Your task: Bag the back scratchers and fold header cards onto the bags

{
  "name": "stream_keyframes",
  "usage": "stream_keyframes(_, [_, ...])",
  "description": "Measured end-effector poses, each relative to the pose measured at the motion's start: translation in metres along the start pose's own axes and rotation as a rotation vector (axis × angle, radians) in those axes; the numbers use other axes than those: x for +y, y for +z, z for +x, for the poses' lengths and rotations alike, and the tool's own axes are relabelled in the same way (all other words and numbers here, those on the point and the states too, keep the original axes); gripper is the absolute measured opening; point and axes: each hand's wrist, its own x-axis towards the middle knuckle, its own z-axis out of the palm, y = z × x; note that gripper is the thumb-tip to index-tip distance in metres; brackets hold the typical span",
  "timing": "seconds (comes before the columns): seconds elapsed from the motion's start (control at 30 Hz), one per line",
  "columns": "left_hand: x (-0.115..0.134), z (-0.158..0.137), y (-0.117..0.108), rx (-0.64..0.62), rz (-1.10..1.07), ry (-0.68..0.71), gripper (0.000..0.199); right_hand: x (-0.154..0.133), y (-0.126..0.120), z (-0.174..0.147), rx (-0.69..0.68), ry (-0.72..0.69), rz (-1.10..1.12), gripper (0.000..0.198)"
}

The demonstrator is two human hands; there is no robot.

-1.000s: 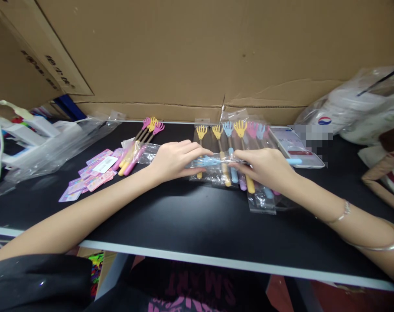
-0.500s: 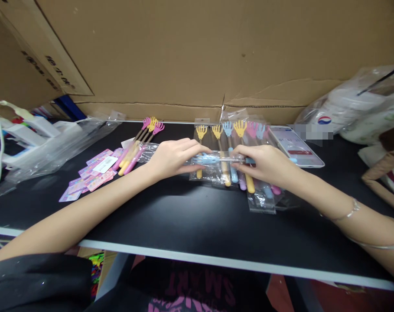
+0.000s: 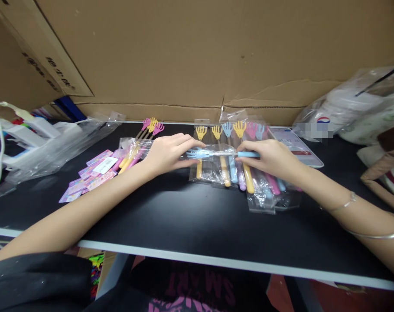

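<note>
A blue back scratcher (image 3: 247, 154) lies sideways above the desk, its claw head to the left. The thumb and fingers of my right hand (image 3: 271, 161) are closed on its blue handle. My left hand (image 3: 169, 154) is closed around the claw end, where a clear plastic bag (image 3: 127, 143) covers the head and stretches out to the left. How far the bag reaches along the shaft is hard to make out. Beneath and behind, several bagged back scratchers (image 3: 248, 177) in yellow, blue, pink and purple lie in a row.
Loose pink and yellow back scratchers (image 3: 128, 161) lie at left beside printed cards (image 3: 76, 187). A white rack-like object (image 3: 30, 141) and plastic wrapping stand far left. A phone (image 3: 302, 149) and bagged cup (image 3: 343, 108) are at right; cardboard (image 3: 197, 56) walls the back.
The back scratcher's head has shifted a little left, and the bag's end reaches farther left. My right hand now grips nearer the handle, which shows between its fingertips and the shaft.
</note>
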Motion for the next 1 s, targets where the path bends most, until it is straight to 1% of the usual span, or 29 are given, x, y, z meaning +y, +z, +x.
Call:
stream_keyframes(0.13, [0.007, 0.001, -0.001, -0.023, -0.003, -0.003, 0.033, -0.011, 0.000, -0.001, 0.028, 0.003, -0.043, 0.018])
stream_keyframes(0.27, [0.016, 0.001, 0.000, -0.021, 0.011, 0.010, 0.032, -0.023, 0.002, -0.002, 0.022, 0.026, -0.051, 0.013])
stream_keyframes(0.4, [0.020, 0.003, 0.000, -0.043, 0.018, 0.009, 0.038, -0.025, 0.004, -0.003, 0.014, 0.035, -0.072, 0.014])
stream_keyframes(0.53, [0.014, 0.005, -0.006, -0.080, 0.007, -0.012, 0.051, -0.012, 0.003, -0.002, 0.022, 0.028, -0.082, 0.017])
stream_keyframes(0.63, [0.002, 0.005, -0.010, -0.104, 0.021, -0.070, 0.060, 0.003, 0.000, 0.000, 0.032, 0.031, -0.075, 0.021])
stream_keyframes(0.73, [-0.012, 0.003, -0.013, -0.120, 0.068, -0.113, 0.067, 0.017, -0.004, 0.001, 0.041, 0.051, -0.063, 0.029])
stream_keyframes(0.87, [-0.027, -0.001, -0.012, -0.109, 0.124, -0.132, 0.065, 0.030, -0.011, 0.001, 0.034, 0.085, -0.033, 0.035])
stream_keyframes(1.0, [-0.032, -0.004, -0.011, -0.100, 0.162, -0.121, 0.061, 0.036, -0.012, 0.001, 0.034, 0.101, -0.033, 0.037])
